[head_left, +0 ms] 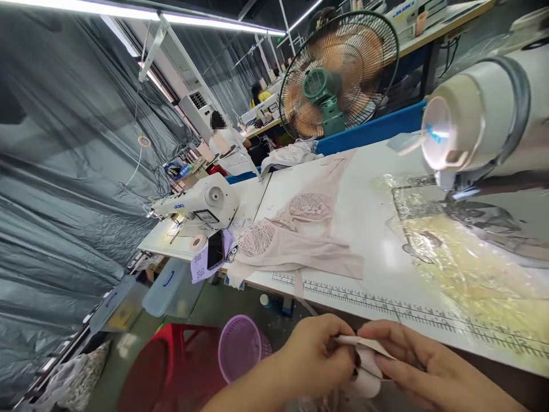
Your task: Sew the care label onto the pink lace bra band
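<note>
In the head view, my left hand (319, 352) pinches one side of a small pale beige fabric piece (368, 380) in front of the table edge. Fingers of my right hand (422, 360) are closed on its other side, and the piece is folded between the hands. Part of it is hidden by the fingers. A thin thread or strip seems to run near the right fingers. Beyond the hands, a beige bra (295, 252) with lace-patterned cups lies spread on the white table (364, 200), near a printed ruler strip (355, 294).
A sewing machine head (467, 114) stands at right over plastic-covered table. Another sewing machine (193, 203), a phone (215, 250) and a tape roll (198, 242) are at left. Below are a purple basket (240, 346) and a red stool (158, 366). A large fan (338, 68) stands behind.
</note>
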### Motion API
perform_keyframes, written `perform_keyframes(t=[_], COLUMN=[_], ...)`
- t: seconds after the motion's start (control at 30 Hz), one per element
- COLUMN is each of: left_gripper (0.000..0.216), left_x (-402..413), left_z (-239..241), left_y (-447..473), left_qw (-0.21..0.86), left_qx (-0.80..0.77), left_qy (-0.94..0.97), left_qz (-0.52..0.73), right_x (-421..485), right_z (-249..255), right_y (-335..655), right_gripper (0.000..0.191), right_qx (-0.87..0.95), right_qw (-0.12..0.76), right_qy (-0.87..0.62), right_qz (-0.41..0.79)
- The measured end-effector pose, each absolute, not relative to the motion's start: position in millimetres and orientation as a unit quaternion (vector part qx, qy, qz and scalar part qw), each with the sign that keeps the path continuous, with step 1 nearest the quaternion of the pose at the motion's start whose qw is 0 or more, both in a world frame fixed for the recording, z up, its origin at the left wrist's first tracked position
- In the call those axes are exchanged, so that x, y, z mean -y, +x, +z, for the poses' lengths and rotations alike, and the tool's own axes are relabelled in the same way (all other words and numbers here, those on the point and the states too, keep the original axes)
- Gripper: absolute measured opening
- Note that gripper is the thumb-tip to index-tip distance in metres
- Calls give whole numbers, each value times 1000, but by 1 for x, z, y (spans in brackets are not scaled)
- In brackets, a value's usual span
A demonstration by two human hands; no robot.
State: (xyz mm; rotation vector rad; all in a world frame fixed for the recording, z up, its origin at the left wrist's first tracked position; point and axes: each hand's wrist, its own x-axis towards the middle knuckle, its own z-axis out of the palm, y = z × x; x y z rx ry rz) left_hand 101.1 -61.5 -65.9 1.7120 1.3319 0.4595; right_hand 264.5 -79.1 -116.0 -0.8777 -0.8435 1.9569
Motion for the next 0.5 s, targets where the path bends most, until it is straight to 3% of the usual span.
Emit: perform_keyframes(t=[0.1,0.2,0.37,0.5], left_gripper=[12,13,16,24], left_x=[56,52,51,51], left_z=[-69,-79,-88,-80], left_y=[98,98,100,96], left_qw=[598,680,695,662], left_qx=[-535,-513,-513,-506], left_qy=[565,478,456,512], left_qz=[192,213,215,208], right_x=[80,79,79,77], right_z=[-113,-119,-123,-111], right_y=[264,265,266,266], right_gripper=[33,27,25,24], right_qx=[363,489,699,682], right_qw=[409,433,432,465], right_qy=[-356,-410,-389,-407], right_qz=[757,637,417,391])
